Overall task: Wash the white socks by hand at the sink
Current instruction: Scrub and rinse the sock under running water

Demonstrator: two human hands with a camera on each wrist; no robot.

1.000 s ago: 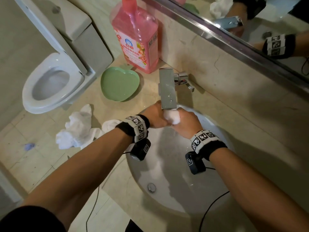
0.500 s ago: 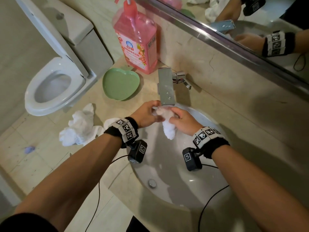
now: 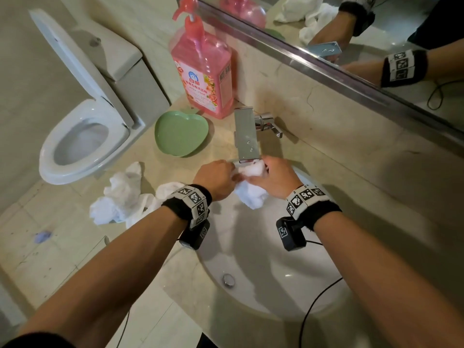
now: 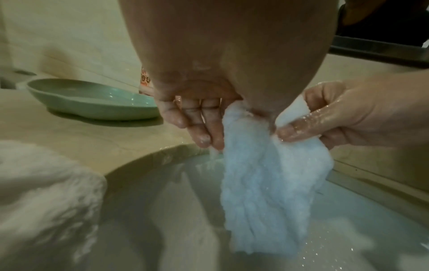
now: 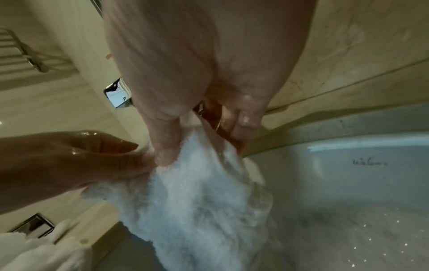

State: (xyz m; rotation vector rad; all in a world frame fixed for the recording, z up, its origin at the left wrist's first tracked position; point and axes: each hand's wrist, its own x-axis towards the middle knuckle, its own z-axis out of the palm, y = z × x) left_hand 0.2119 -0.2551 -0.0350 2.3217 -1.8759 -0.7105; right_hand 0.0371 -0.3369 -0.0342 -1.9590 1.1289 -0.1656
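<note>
Home bathroom: white toilet (image 3: 82, 136) with lid up beside a beige marble table (image 3: 339, 156), round basin (image 3: 276, 285) set into it, chrome faucet (image 3: 247, 134), wall mirror (image 3: 376, 28) above, pink pump soap bottle (image 3: 203, 71), tiled floor (image 3: 37, 247).

Both forearms reach forward, the left hand (image 3: 218, 177) and right hand (image 3: 272, 177) close together, wet fingers (image 4: 299, 128) curled and pinching.

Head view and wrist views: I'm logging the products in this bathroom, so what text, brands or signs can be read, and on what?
"白猫": brand on the pink bottle's label.
Smaller lines on that label: too small to read.
Dark script on the sink's inner wall: blurred, unreadable.
Wristbands: square coded markers, no words.
</note>
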